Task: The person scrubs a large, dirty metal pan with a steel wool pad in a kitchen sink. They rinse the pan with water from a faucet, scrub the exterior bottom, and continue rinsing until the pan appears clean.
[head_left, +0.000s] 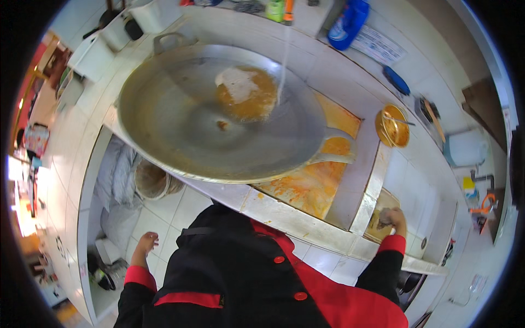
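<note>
A very large metal wok (180, 115) with two loop handles lies tilted across the sink in front of me. Water runs from the orange-tipped tap (288, 16) into it, and a brownish puddle with pale foam (240, 90) lies inside. My right hand (399, 220) is down at the right, closed around a greyish scouring pad (386, 215). That pad is over a shallow tan container (389, 198) with murky yellowish contents. Well away from the wok, my left hand (145, 241) hangs low at the left, fingers loosely curled and holding nothing.
Orange grease stains the sink floor (311, 191) under the wok. A golden bowl with a spoon (392, 127) stands on the right ledge. A blue bottle (348, 24) and a blue brush (396, 80) lie behind. Below the left counter is a bin (151, 179).
</note>
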The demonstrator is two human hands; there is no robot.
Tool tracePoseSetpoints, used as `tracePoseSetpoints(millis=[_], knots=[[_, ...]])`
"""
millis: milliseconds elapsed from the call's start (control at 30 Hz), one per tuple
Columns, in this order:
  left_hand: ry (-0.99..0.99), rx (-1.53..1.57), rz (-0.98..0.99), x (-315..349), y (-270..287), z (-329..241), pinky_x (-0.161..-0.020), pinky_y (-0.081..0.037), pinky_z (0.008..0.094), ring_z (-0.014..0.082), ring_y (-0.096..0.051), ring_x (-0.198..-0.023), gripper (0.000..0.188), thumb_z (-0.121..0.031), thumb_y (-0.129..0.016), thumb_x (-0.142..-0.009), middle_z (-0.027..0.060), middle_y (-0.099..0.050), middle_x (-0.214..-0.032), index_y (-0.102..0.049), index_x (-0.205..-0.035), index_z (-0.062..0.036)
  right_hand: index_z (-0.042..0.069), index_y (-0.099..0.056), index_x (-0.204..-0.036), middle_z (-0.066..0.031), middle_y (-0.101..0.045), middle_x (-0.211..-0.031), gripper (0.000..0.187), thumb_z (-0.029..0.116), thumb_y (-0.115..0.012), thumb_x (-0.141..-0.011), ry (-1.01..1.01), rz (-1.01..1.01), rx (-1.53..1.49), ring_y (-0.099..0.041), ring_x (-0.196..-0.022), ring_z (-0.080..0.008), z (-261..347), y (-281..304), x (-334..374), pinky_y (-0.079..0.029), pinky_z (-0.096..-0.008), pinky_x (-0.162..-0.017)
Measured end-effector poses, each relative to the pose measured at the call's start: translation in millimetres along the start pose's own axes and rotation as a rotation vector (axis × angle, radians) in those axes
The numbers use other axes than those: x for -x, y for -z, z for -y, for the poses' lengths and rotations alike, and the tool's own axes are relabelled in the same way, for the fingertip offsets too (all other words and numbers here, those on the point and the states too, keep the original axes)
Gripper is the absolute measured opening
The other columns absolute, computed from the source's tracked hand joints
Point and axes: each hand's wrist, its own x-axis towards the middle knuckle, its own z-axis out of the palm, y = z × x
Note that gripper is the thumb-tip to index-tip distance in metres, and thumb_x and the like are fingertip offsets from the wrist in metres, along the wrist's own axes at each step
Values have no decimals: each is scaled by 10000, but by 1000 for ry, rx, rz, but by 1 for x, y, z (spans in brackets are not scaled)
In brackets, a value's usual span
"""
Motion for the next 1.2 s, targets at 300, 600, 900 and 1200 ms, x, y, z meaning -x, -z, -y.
tracePoseSetpoints(millis=[300,600,900,1200], knots=[[-458,381,-142,11,-4,-132,-681,-428,252,120,-594,-808,252,-254,-529,-913,37,-638,-917,-579,-1052,-51,127,-476,-1171,-46,-525,-1022,494,128,-546,-681,483,-11,-396,-513,-904,-146,293,79,151,-419,-258,-723],[-1093,757,-99,99,14,-292,-804,-439,307,179,-558,-956,226,-140,-573,-873,100,-553,-1062,-569,-1046,4,-30,-519,-1202,-136,-595,-1114,612,154,-688,-644,841,696,402,-573,-987,-212,536,-208,158,-469,-327,-838],[-1283,283,-376,148,13,-305,-891,-404,390,335,-490,-1064,574,-247,-747,-723,169,-479,-1186,-517,-1186,1,23,-479,-1285,-198,-429,-1282,672,298,-746,-733,867,979,502,-443,-1185,-292,520,-370,122,-400,-368,-939],[-1019,463,-481,160,-28,-325,-958,-386,401,351,-429,-1170,774,-158,-771,-682,210,-420,-1263,-373,-1312,49,31,-491,-1257,-249,-554,-1116,572,182,-716,-753,1339,747,422,-519,-1092,-383,542,-435,95,-413,-401,-922]])
